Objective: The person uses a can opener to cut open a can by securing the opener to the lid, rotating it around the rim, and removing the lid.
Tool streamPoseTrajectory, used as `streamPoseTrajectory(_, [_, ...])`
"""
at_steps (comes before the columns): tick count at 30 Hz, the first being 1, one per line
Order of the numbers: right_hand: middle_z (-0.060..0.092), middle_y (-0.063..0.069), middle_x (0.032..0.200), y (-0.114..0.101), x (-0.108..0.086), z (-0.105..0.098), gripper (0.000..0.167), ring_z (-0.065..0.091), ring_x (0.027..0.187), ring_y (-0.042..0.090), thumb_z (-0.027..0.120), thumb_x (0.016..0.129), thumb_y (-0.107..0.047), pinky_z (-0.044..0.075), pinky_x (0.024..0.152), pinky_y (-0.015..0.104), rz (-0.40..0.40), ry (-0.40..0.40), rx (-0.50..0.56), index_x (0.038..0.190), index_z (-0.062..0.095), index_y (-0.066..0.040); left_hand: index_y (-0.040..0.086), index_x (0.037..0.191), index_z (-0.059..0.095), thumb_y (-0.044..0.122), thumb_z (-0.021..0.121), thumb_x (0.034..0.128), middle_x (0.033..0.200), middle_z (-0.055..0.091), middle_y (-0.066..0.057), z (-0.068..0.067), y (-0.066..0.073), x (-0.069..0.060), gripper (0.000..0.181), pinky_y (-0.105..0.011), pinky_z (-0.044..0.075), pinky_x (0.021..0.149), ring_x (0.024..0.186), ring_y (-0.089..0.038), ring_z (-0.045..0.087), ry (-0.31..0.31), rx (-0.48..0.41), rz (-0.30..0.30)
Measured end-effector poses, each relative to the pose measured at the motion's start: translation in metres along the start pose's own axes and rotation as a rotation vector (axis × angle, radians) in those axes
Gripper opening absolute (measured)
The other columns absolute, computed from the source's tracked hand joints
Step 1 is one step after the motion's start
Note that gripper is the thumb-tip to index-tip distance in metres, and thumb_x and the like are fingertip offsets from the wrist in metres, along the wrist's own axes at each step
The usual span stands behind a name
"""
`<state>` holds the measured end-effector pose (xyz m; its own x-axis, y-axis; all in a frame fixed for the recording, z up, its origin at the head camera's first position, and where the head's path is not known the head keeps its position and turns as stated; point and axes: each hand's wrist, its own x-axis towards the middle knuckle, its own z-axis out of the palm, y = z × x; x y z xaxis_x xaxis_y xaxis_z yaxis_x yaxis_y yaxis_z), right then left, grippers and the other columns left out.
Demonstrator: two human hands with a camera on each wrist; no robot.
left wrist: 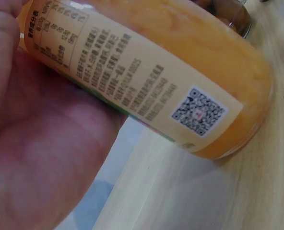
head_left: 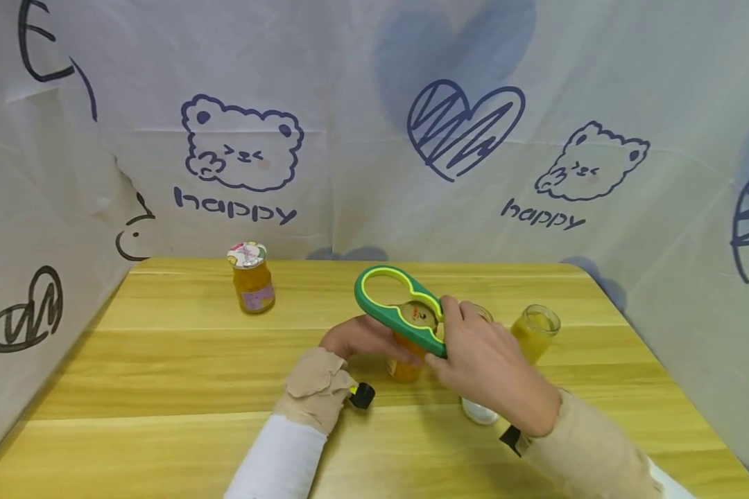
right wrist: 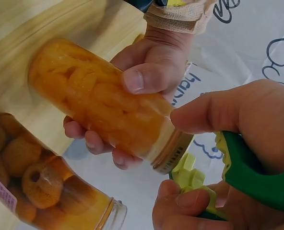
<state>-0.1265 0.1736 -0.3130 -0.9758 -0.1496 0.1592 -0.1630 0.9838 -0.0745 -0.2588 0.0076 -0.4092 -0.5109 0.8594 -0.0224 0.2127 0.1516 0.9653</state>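
Observation:
The left hand (head_left: pixel 371 338) grips a glass jar of orange fruit (right wrist: pixel 99 98), thumb on one side and fingers round the other; its labelled side (left wrist: pixel 147 76) faces the left wrist view. A gold lid (right wrist: pixel 173 152) closes the jar. The right hand (head_left: pixel 489 357) holds a green and yellow ring-shaped opener (head_left: pixel 374 312) by its end, above the lid in the head view. In the right wrist view the right hand (right wrist: pixel 238 143) has its thumb near the lid's edge, with the opener's toothed inner side beside the lid.
A jar with a patterned lid (head_left: pixel 252 281) stands at the back left. Right of the hands is a lidless jar (head_left: pixel 537 331). Another jar, with round brown fruit (right wrist: pixel 41 177), stands beside the held one. A pale round lid (head_left: pixel 479 412) lies under the right wrist.

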Motion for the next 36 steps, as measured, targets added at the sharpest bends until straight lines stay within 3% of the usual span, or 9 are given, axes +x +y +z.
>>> streamPoseTrajectory(8, [0.053,0.009,0.083,0.001,0.000,0.005,0.052,0.047,0.063,0.020,0.077,0.086,-0.031,0.036,0.047,0.029,0.001,0.007,-0.012,0.120,0.052,0.000,0.014,0.129,0.070,0.011,0.086,0.0808,0.132,0.069,-0.002,0.001,0.000,0.000,0.051,-0.036,0.041,0.118,0.116,-0.008,0.059,0.011,0.034,-0.073])
streamPoseTrajectory(13, [0.053,0.010,0.084,0.002,0.000,0.007,0.049,0.047,0.061,0.021,0.076,0.087,-0.031,0.036,0.046,0.029,0.007,-0.013,-0.017,0.118,0.052,0.000,0.010,0.129,0.068,0.008,0.085,0.0818,0.131,0.068,-0.006,0.002,0.000,0.001,0.050,-0.035,0.043,0.116,0.114,-0.009,0.060,-0.017,0.041,-0.020])
streamPoseTrajectory(18, [0.053,0.011,0.082,0.001,0.001,0.009,0.050,0.047,0.059,0.021,0.077,0.088,-0.033,0.037,0.045,0.030,0.011,-0.043,-0.046,0.115,0.051,0.001,0.009,0.130,0.067,0.007,0.084,0.0810,0.133,0.068,-0.008,0.003,-0.004,0.001,0.052,-0.031,0.044,0.114,0.113,-0.007,0.060,0.007,0.036,-0.011])
streamPoseTrajectory(25, [0.053,0.011,0.072,-0.001,0.002,0.015,0.038,0.045,0.050,0.021,0.076,0.085,-0.023,0.045,0.040,0.033,-0.027,0.032,-0.181,0.102,0.050,0.000,0.003,0.126,0.066,0.005,0.080,0.0793,0.123,0.068,-0.011,0.007,-0.011,0.003,0.049,-0.025,0.046,0.103,0.103,-0.009,0.058,0.026,-0.020,0.032])
streamPoseTrajectory(31, [0.051,0.009,0.068,0.003,0.004,0.016,0.030,0.045,0.049,0.021,0.071,0.084,-0.014,0.045,0.039,0.032,-0.038,0.022,-0.194,0.101,0.050,-0.001,0.001,0.127,0.065,0.005,0.080,0.0771,0.122,0.068,-0.011,0.009,-0.014,0.006,0.052,-0.024,0.046,0.103,0.103,-0.008,0.058,0.032,-0.047,0.064])
streamPoseTrajectory(36, [0.050,0.008,0.068,0.006,0.004,0.017,0.031,0.044,0.048,0.019,0.070,0.083,-0.012,0.044,0.038,0.031,-0.081,0.051,-0.211,0.103,0.050,0.000,-0.004,0.128,0.063,0.001,0.079,0.0768,0.124,0.067,-0.021,0.008,-0.014,0.006,0.053,-0.024,0.047,0.102,0.103,-0.007,0.059,0.003,-0.069,0.110])
